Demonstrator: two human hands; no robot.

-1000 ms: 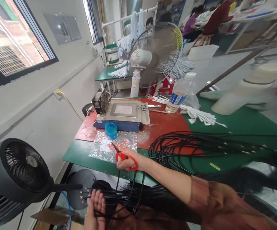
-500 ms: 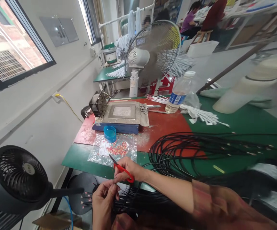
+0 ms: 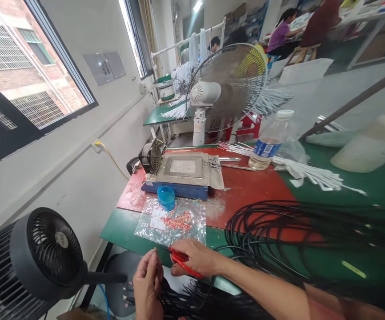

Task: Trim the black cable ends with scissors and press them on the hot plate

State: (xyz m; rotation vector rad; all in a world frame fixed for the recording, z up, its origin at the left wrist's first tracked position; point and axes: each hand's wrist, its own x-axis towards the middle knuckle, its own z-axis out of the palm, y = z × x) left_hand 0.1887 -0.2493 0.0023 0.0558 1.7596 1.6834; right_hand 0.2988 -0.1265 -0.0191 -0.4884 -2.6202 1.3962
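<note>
- Gripping red-handled scissors (image 3: 192, 270) in our right hand (image 3: 195, 255), just beside our left hand (image 3: 148, 278)
- Pinching a thin wire end (image 3: 155, 249) between our left thumb and fingers
- Black cables (image 3: 192, 300) lie below our hands, near the green table (image 3: 121, 227)

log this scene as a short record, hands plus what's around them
left hand: closed in a pinch, any item too small to identify
right hand: holds red-handled scissors
just ahead: clear plastic bag, small reddish bits on or in it
at bag's far edge: round blue plastic cup
to the right: loose coils of black cable
farther back: blue-labelled clear plastic bottle
</note>
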